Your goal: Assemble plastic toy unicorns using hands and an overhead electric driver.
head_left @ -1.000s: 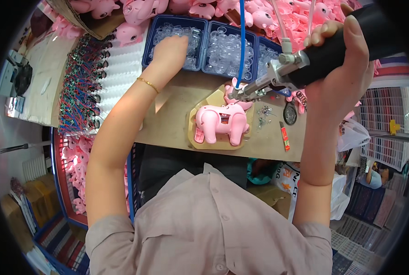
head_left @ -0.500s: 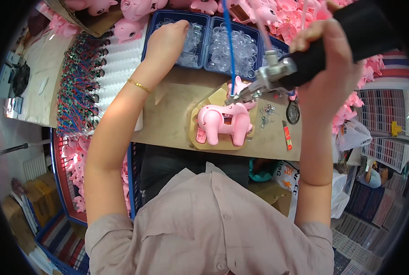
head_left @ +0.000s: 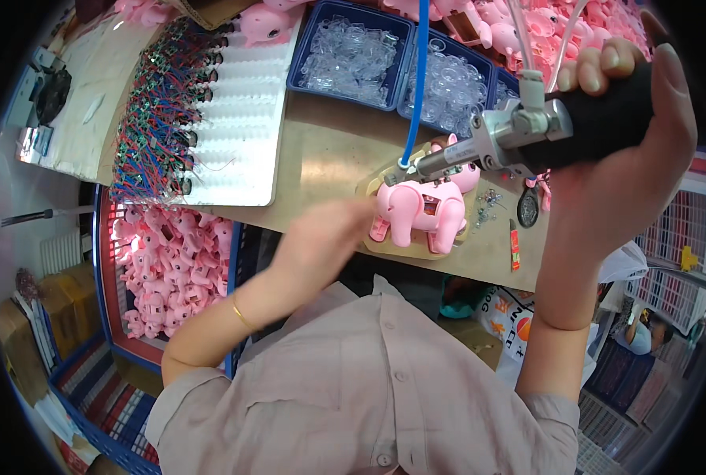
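My right hand (head_left: 634, 158) is wrapped around the black grip of a powered screwdriver (head_left: 519, 131) with a silver metal head and a blue hose. Its slim tip points left, over the upper left end of a pink toy animal body (head_left: 448, 214). That toy lies on its side in a tan holder (head_left: 407, 248), with an opening in its middle and its legs toward me. Beside the toy's left end is my left hand (head_left: 325, 241), blurred by motion. Its fingertips are at or very near the toy; whether anything is in them cannot be made out.
Blue bins (head_left: 345, 63) of clear plastic parts stand behind the toy. Loose screws (head_left: 489, 207), a black round dish (head_left: 528, 207) and a red cutter (head_left: 514, 247) lie right. Wired parts (head_left: 159, 111) rest on a white tray (head_left: 242, 142); a crate of pink parts (head_left: 171, 269) sits lower left.
My left hand has come from the left blue bin down to the toy's left end. The screwdriver tip has shifted left along the toy. The whole view has also shifted.
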{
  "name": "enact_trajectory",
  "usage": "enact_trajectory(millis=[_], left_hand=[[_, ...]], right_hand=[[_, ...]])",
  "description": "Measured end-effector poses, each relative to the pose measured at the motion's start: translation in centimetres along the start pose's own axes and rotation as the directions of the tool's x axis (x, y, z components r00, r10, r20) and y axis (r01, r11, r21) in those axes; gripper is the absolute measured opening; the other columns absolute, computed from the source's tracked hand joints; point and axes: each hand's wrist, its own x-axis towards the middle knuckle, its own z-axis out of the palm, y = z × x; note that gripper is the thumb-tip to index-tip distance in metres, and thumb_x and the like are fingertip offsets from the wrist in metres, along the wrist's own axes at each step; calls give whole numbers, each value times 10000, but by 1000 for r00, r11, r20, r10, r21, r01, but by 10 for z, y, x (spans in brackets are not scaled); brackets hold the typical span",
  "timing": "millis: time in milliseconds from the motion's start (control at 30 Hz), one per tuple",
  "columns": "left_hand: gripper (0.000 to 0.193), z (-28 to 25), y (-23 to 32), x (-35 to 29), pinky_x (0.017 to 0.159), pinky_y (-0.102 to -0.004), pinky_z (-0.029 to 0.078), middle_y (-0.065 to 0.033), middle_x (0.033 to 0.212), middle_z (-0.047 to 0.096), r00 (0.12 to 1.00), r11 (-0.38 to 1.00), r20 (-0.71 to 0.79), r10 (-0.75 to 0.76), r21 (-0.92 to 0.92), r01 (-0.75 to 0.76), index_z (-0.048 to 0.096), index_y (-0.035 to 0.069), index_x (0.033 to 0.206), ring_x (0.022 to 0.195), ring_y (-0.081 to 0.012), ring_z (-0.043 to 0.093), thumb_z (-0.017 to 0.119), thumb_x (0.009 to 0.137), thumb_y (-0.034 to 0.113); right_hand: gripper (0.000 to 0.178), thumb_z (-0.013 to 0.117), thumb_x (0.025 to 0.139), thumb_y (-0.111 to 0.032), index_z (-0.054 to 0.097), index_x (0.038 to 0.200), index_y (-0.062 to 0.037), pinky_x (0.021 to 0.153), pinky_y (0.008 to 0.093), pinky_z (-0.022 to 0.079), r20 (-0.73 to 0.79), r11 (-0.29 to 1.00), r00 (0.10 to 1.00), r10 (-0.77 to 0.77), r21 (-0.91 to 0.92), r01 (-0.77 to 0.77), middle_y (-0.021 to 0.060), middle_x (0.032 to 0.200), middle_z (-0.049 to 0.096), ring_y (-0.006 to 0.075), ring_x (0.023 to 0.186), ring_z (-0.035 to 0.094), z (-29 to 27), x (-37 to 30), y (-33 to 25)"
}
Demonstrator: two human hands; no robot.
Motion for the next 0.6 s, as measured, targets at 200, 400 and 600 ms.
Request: enact_trajectory(millis=[200,400,600], left_hand=[[247,32,5,-24,751,-332,536,-127,1242,601,954,947,12,299,121,-298,594,12,966,910,-252,640,626,722,21],[231,36,9,-26,734,-316,537,-139,1291,564,960,949,62,273,145,-279,583,5,936,880,-231,644,628,711,33],[175,41,10,-27,611,-283,512,-164,1297,553,951,932,20,307,195,-305,571,14,859,741,-186,624,627,696,44]], right_hand=[[164,497,903,-153,514,917,10,739,333,425,-11,995,999,-41,-91,40,82,845,497,185,767,482,24,-12,11],[148,501,900,-145,514,903,1,733,330,423,-27,977,998,-55,-206,48,72,846,497,175,758,478,29,-18,13],[141,460,906,-145,486,836,-25,680,315,385,42,951,996,-76,-297,85,48,808,457,152,702,435,29,-32,24]])
